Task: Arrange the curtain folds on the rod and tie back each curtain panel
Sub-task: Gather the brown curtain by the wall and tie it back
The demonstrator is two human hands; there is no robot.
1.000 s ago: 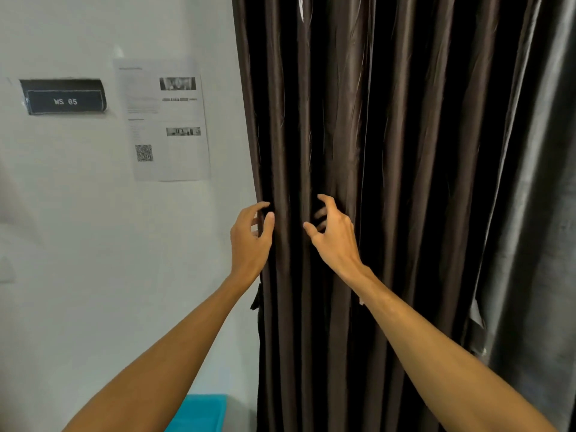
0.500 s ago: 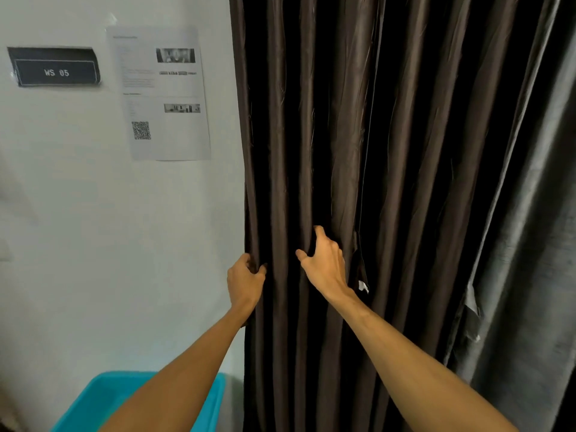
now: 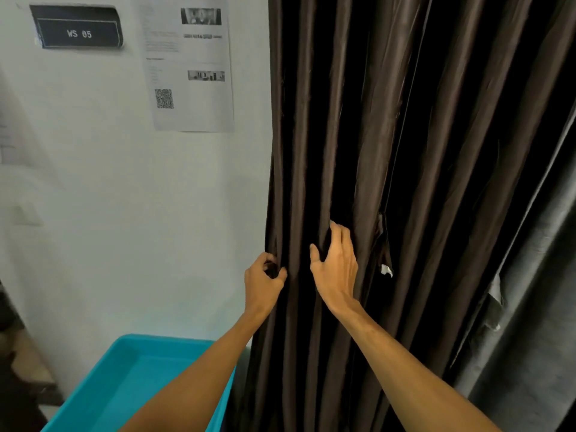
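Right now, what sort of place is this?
Likely a numbered workstation in an indoor test or recording room: a wall sign reading WS 05, a printed sheet with a QR code posted beside it, and a teal plastic bin below.

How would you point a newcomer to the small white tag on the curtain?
Start at the dark brown curtain right of the white wall. Drop to the level of the right hand gripping a fold. The small white tag hangs just right of that hand, the only pale scrap on the brown fabric.
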